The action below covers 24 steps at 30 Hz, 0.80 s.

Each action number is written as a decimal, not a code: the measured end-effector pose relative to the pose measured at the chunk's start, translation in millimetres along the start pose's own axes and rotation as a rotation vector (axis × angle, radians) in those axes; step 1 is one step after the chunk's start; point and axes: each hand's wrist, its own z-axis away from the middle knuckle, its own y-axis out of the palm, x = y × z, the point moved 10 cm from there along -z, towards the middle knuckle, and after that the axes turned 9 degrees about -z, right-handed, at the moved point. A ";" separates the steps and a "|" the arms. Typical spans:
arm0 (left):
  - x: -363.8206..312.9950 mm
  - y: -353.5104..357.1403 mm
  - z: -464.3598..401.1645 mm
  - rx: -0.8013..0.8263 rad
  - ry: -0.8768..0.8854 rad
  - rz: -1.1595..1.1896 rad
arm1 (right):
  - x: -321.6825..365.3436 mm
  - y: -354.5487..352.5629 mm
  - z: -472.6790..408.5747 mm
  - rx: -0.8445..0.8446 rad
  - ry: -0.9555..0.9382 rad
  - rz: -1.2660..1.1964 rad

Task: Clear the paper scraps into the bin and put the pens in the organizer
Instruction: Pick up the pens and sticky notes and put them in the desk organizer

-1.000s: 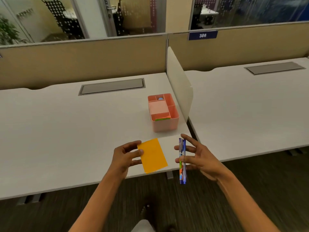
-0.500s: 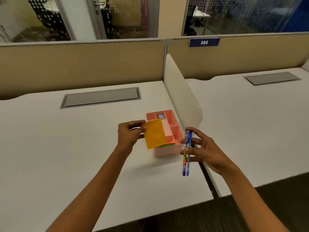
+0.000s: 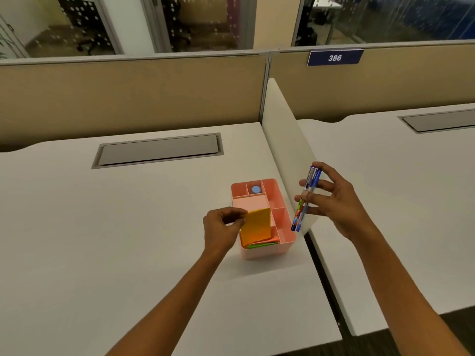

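So the desk [image 3: 108,240] filled a lot more of the frame than a second earlier, and both hands had come up from its near edge to the pink organizer [image 3: 267,250] sitting just right of centre, against the white divider [image 3: 282,140]. The left hand [image 3: 221,231] was pinching the orange paper [image 3: 257,224] by its left edge, now over the organizer's front compartment instead of out above the floor. The right hand [image 3: 331,201], fingers loosely spread, held the pens [image 3: 305,199] upright just right of the organizer. Looked to me like the pens were about to drop in; no bin in view.
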 end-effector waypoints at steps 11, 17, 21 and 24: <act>10.6 21.4 3.4 0.078 -0.030 -0.206 | 4.4 42.1 -59.9 0.023 -0.184 0.487; 3.9 21.5 8.6 0.055 0.030 -0.244 | -13.5 66.4 -104.7 -0.009 -0.220 0.576; 2.5 17.1 14.4 0.002 0.082 -0.251 | -29.8 74.9 -130.9 -0.022 -0.211 0.606; 0.2 11.3 17.4 -0.039 0.127 -0.254 | -43.7 70.9 -143.0 -0.032 -0.177 0.650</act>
